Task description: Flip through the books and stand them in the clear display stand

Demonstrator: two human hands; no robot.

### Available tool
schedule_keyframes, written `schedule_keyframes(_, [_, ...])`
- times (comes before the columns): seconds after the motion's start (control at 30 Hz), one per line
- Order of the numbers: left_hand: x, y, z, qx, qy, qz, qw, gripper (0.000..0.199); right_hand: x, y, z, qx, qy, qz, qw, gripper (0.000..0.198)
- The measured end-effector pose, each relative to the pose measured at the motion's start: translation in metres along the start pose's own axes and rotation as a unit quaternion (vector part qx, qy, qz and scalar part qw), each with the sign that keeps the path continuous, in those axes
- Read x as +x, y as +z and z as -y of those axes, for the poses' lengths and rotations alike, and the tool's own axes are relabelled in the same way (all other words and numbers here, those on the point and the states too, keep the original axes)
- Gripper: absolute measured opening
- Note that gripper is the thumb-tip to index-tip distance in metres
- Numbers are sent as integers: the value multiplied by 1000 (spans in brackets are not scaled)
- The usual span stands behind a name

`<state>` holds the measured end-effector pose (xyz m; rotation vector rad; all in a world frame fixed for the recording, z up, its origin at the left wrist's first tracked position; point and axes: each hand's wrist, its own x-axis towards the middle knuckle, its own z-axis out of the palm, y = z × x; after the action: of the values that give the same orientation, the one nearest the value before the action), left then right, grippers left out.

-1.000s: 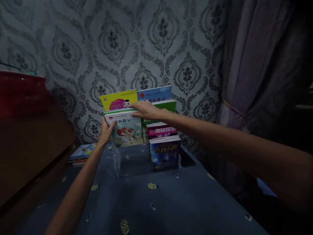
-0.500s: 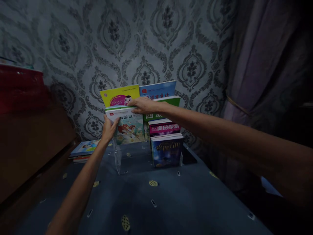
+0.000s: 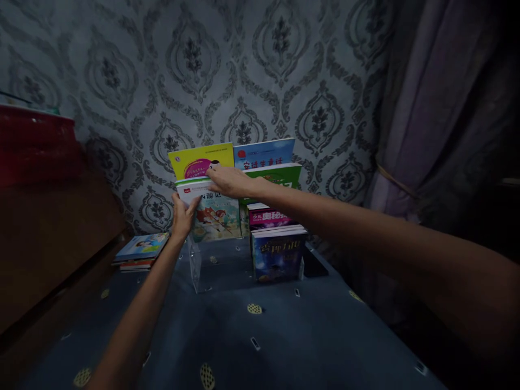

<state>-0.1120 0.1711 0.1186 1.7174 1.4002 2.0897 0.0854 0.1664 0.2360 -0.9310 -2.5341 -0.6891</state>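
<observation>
The white book (image 3: 217, 219) stands near-upright at the left side of the clear stand (image 3: 195, 268), in front of the yellow book (image 3: 203, 156). Whether its lower edge rests on a tier cannot be determined. The left hand (image 3: 182, 216) is closed on its left edge, thumb flat on the front cover. The right hand (image 3: 231, 181) pinches the top edge, thumb in front and fingers over it.

The stand is transparent, smooth, thin-walled and stepped. All covers are flat and rectangular. The desk (image 3: 227, 338) carries a dark blue cloth printed with yellow dotted ovals.

Legible markings: "西游记" on the white book, beside a small red logo; "安徒生童话" on the blue book (image 3: 266, 149); "少儿" and "奥秘", partly covered, on the magenta book (image 3: 268, 216). Gold lettering on the navy book (image 3: 278, 260) is unclear.
</observation>
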Motion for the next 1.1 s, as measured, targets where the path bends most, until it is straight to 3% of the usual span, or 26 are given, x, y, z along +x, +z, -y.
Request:
schedule_keyframes(0.33, [-4,-2,2,14,24,9,1000,39,-4,12,2,2,-15,-34,999,28])
schedule_keyframes(0.57, [-6,-16,10,58,46,54,996,39,-11,-6,-12,12,-44,10,999,34])
schedule_keyframes(0.83, [6,-28,3,-5,66,89,994,48,-20,-25,-38,85,10,35,996,42])
schedule_keyframes(1.1, [23,-28,-6,34,89,73,993,40,-21,-13,-36,130,-2,-12,991,39])
